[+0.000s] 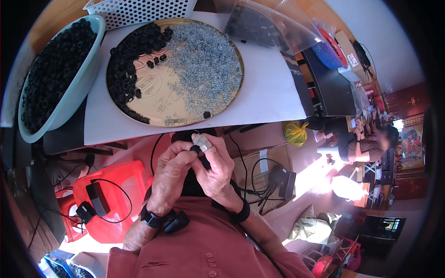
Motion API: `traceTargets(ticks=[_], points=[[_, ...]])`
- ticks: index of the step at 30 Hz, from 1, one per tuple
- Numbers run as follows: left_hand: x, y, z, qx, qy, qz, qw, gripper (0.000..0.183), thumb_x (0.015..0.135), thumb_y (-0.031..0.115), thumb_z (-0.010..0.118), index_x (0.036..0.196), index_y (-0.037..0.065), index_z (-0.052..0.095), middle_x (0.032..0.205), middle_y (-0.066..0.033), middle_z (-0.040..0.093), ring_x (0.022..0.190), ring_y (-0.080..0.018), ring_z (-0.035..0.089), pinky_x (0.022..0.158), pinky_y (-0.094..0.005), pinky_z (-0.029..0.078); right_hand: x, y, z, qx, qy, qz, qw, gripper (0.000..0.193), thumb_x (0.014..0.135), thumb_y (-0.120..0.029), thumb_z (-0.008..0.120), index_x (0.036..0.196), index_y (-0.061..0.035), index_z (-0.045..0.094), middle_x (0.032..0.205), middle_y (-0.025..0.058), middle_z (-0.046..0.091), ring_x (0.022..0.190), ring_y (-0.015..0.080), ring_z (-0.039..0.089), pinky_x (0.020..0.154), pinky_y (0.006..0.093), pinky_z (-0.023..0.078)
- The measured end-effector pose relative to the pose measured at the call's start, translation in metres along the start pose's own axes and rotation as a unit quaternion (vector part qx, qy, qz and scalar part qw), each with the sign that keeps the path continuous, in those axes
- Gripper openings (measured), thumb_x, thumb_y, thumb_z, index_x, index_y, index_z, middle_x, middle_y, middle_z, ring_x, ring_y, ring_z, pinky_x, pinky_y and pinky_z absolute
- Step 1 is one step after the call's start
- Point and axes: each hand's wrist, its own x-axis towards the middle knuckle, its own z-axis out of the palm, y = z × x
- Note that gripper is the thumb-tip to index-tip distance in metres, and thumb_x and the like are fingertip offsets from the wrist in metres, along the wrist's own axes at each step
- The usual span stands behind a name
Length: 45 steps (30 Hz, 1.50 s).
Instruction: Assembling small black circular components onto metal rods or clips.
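Because it's so tiny, presumably, the left grip (173, 161) and right grip (216, 167) together pinch one black piece (196, 148) before the tabletop (273, 90), its gold tray (155, 88) (dark bits (121, 82) left, clear bits (204, 60) right) within easy reach.

From the middle of the round gold tray (150, 86), a hand finds open counter (273, 95) toward 3 and 4 o'clock and a narrower bare strip toward 8, while the pale green basin (79, 102) blocks 9, the white perforated basket (139, 14) 11 and the clear bin (259, 32) 2. Inside the rim, a bare patch reaches toward 7 o'clock, hemmed by black pieces (123, 81) from 7 to 11 and clear pieces (204, 65) from 12 to 5. The counter's near edge separates the tray from the left hand (172, 160) and right hand (217, 167), toward 6.
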Motion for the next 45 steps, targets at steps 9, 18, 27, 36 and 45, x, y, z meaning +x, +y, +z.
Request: traceTargets(ticks=[9, 18, 27, 36, 45], points=[[-0.001, -0.001, 0.004, 0.078, 0.023, 0.0, 0.997, 0.013, 0.091, 0.004, 0.057, 0.103, 0.001, 0.061, 0.097, -0.0065, 0.066, 0.095, -0.0118, 0.06, 0.09, -0.0254, 0.045, -0.012, 0.003, 0.012, 0.028, 0.069, 0.05, 0.996, 0.042, 0.066, 0.011, 0.071, 0.106, 0.0004, 0.063, 0.103, 0.0126, 0.065, 0.084, 0.0282, 0.061, 0.072, 0.0342, 0.051], [-0.003, 0.006, 0.003, 0.086, -0.044, 0.009, 0.995, 0.017, 0.094, 0.007, 0.057, 0.109, 0.0, 0.06, 0.1, -0.0059, 0.066, 0.095, -0.011, 0.06, 0.091, -0.0245, 0.044, -0.007, -0.007, 0.007, 0.068, 0.065, 0.063, 0.994, 0.042, 0.067, 0.009, 0.073, 0.106, -0.0009, 0.063, 0.105, 0.0123, 0.065, 0.091, 0.0276, 0.061, 0.069, 0.0316, 0.053], [-0.004, 0.003, 0.013, 0.143, -0.002, 0.027, 0.989, 0.016, 0.093, 0.007, 0.056, 0.106, 0.0, 0.061, 0.098, -0.0035, 0.065, 0.093, -0.0091, 0.058, 0.088, -0.0245, 0.043, -0.003, 0.0, 0.0, -0.034, 0.044, -0.012, 0.998, 0.035, 0.071, 0.009, 0.072, 0.105, 0.0019, 0.064, 0.099, 0.0115, 0.066, 0.091, 0.0266, 0.061, 0.063, 0.0286, 0.052], [0.005, -0.003, 0.002, 0.156, 0.034, -0.012, 0.987, 0.016, 0.094, 0.011, 0.056, 0.106, 0.001, 0.062, 0.091, -0.0011, 0.065, 0.086, -0.0078, 0.058, 0.08, -0.0213, 0.044, -0.004, -0.001, -0.003, 0.01, 0.017, 0.059, 0.998, 0.036, 0.069, 0.009, 0.069, 0.104, 0.0022, 0.062, 0.107, 0.0143, 0.063, 0.09, 0.0319, 0.06, 0.075, 0.037, 0.051], [-0.003, 0.007, 0.01, 0.288, 0.009, 0.09, 0.953, 0.021, 0.092, 0.005, 0.06, 0.112, -0.001, 0.061, 0.096, -0.005, 0.066, 0.09, -0.0108, 0.06, 0.085, -0.026, 0.046, -0.007, -0.016, -0.008, 0.28, 0.046, 0.292, 0.913, 0.022, 0.094, -0.002, 0.057, 0.115, 0.005, 0.06, 0.111, 0.0078, 0.062, 0.094, 0.0102, 0.057, 0.083, 0.0263, 0.048]])
